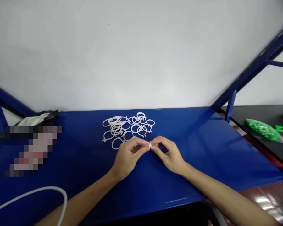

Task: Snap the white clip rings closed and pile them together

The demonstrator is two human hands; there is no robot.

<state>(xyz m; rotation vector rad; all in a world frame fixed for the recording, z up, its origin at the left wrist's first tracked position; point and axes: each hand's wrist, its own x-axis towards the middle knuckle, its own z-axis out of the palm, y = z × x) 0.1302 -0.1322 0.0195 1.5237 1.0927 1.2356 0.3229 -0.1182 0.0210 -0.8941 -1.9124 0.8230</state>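
My left hand (126, 156) and my right hand (170, 155) meet above the blue table, their fingertips pinched together. Between them a small white piece (150, 145) shows; most of it is hidden by the fingers, so its exact kind is unclear. Just beyond my hands lies a loose heap of white plastic rings (117, 128) with small eyelets, like curtain rings, some overlapping. The nearest ring (116, 148) lies close to the back of my left hand.
A black plastic package (43, 117) lies at the left beside a blurred-out patch. A white cable (49, 188) loops at lower left. On a dark table at right lies a clear bag of green pieces (264, 129). Blue metal bars (231, 106) flank the blue table (191, 125), with a wall behind.
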